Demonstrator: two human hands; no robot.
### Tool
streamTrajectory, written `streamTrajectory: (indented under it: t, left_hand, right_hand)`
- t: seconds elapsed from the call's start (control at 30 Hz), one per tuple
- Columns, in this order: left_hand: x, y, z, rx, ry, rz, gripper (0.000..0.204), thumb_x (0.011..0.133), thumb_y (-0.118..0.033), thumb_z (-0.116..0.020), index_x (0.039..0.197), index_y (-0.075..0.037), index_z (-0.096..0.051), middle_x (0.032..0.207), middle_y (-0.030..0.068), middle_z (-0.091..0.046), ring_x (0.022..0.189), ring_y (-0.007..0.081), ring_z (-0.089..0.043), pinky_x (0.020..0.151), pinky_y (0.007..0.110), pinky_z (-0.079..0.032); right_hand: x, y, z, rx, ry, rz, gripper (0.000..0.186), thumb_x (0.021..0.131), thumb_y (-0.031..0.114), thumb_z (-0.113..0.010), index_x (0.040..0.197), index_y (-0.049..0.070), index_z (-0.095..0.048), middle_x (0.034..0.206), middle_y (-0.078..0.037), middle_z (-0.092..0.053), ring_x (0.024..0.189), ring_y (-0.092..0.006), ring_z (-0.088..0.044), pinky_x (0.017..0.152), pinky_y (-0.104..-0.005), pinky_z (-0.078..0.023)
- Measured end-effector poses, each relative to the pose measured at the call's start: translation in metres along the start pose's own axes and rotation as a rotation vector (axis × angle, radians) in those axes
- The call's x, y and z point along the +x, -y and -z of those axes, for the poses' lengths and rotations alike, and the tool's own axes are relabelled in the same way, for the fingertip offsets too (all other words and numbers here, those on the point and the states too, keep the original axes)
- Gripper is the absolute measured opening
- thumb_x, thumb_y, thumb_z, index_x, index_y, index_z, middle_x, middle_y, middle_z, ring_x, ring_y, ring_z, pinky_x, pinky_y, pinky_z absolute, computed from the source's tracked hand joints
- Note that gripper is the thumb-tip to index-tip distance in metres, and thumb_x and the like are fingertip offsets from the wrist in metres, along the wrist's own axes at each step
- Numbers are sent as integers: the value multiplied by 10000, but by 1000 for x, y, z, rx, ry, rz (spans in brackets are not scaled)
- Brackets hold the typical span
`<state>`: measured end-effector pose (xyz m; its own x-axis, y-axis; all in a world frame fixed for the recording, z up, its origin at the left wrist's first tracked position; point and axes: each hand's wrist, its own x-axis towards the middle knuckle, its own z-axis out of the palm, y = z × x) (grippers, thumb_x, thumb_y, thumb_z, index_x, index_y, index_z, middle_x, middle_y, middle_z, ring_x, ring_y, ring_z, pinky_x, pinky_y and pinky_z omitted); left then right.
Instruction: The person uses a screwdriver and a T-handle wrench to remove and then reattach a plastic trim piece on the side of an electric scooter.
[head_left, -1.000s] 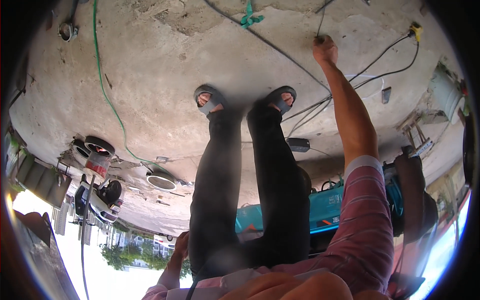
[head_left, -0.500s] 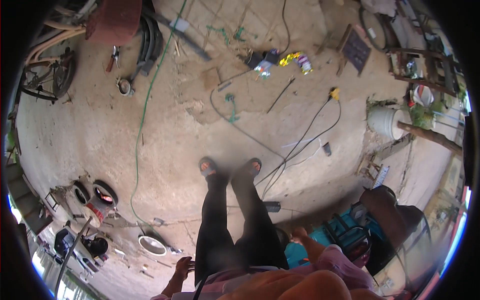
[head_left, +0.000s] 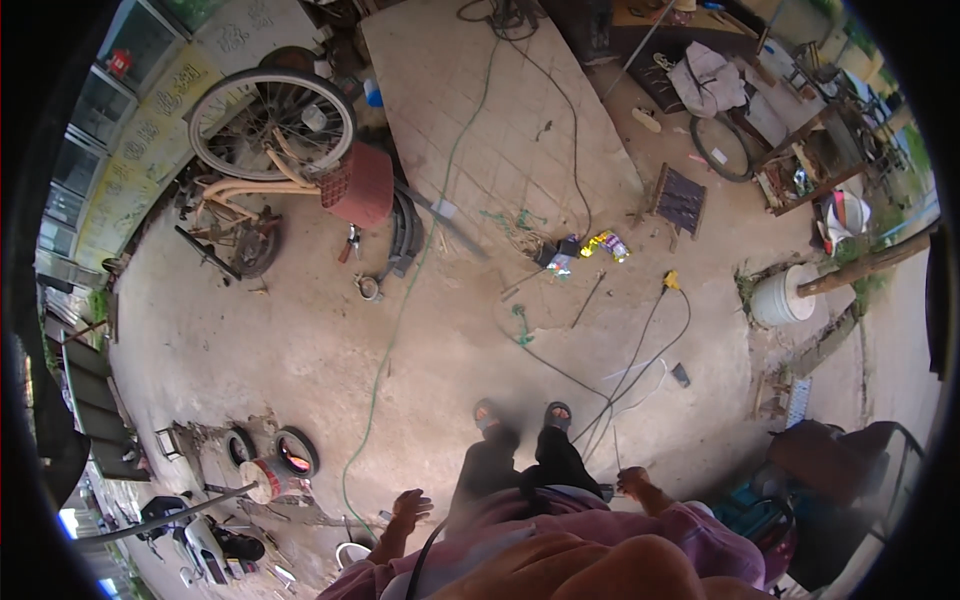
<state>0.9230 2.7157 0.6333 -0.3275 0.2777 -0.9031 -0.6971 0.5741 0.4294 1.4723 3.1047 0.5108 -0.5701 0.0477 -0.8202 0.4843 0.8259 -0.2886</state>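
My left hand [head_left: 411, 506] hangs low at my left side, fingers apart and holding nothing. My right hand [head_left: 633, 481] is curled round a thin rod or wire [head_left: 617, 445] beside my right leg; I cannot make out which it is. My sandalled feet stand on dusty concrete [head_left: 440, 370], with tangled black cables [head_left: 610, 405] by the right foot and a yellow socket or plug [head_left: 671, 281] farther ahead. A green hose [head_left: 375, 400] runs along my left.
An orange bicycle with a basket [head_left: 365, 185] lies front left. A post in a white bucket [head_left: 780, 298] and a cluttered wooden stand [head_left: 810, 160] are on the right. Tyres [head_left: 298, 450] and a white scooter [head_left: 205, 545] lie behind left; a teal vehicle [head_left: 745, 500] is behind right.
My view has tilted up, bringing the bicycle and yard ahead into sight. My right hand, earlier reaching down to the floor, has risen to my side, still closed.
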Motion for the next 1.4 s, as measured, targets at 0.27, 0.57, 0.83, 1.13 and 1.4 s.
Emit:
streamTrajectory:
  t: [0.27,0.57,0.83,1.13,1.4]
  left_hand:
    - [-38,4,-20,660,140,-60,171,985,-237,-599,969,-99,-699,893,82,-695,904,275,-675,795,388,-526]
    - [-14,-23,-8,459,273,-361,350,1011,-296,-584,1311,-118,-549,1210,179,-678,1094,391,-679,886,551,-557]
    - [-34,-53,-30,394,203,-54,232,884,-264,-694,1096,-170,-690,1154,9,-704,1150,313,-617,910,438,-502]
    - [-38,13,-17,652,284,-530,257,949,-321,-643,1143,-153,-622,1013,73,-715,910,278,-703,696,391,-546]
    - [-32,62,-46,368,183,-216,279,876,-367,-667,1089,-188,-672,1038,48,-719,997,298,-668,795,433,-526]
  right_hand:
    - [-29,-21,-24,1898,-75,-382,182,880,263,-475,807,161,-607,706,-59,-560,624,-247,-551,513,-408,-413]
    - [8,-55,-106,2114,112,153,186,809,324,-527,790,147,-583,710,-109,-602,598,-295,-587,454,-436,-443]
    - [21,-42,-90,519,-76,-195,167,886,214,-538,849,110,-663,725,-134,-639,595,-328,-642,441,-454,-500]
    - [-36,-54,-32,433,-36,-221,134,895,166,-547,859,116,-667,736,-102,-639,625,-288,-635,484,-427,-501]
    - [-28,-124,-46,1842,-379,-358,120,902,114,-536,873,98,-652,734,-95,-605,596,-282,-599,472,-466,-462]
